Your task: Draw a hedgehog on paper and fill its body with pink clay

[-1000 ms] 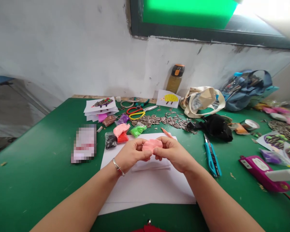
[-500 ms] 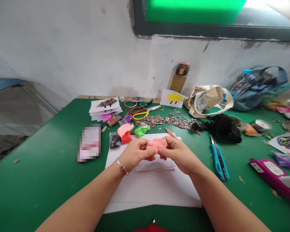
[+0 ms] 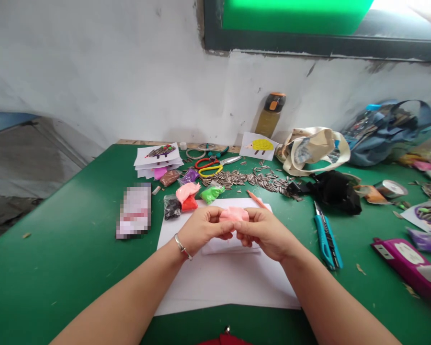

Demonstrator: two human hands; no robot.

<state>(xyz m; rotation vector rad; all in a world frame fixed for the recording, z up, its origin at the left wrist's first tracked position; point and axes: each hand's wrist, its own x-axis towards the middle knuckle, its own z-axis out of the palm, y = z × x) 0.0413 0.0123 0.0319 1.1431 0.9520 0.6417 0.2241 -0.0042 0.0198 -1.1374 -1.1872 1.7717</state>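
Observation:
A flattened piece of pink clay (image 3: 234, 214) is pinched between both hands above white paper (image 3: 230, 282). My left hand (image 3: 204, 227), with a silver bangle at the wrist, grips its left side. On its right side, my right hand (image 3: 264, 230) holds it with thumb and fingers, the two thumbs close together. Behind the left hand lie bags of black clay (image 3: 172, 207), red clay (image 3: 189, 203) and green clay (image 3: 212, 192), with pink clay (image 3: 187, 191) over the red. An orange pen (image 3: 255, 198) rests just beyond the right hand.
Sunflower seeds (image 3: 269, 182), scissors (image 3: 210, 166) and stacked picture cards (image 3: 154, 160) lie at the back. A teal cutter (image 3: 327, 239) and magenta device (image 3: 409, 266) are on the right. A pixelated packet (image 3: 134, 211) sits left; a bottle (image 3: 270, 115) stands by the wall.
The pink clay looks narrower between my hands, and my fingers have shifted around it. The surroundings appear slightly farther right as the view has turned a little.

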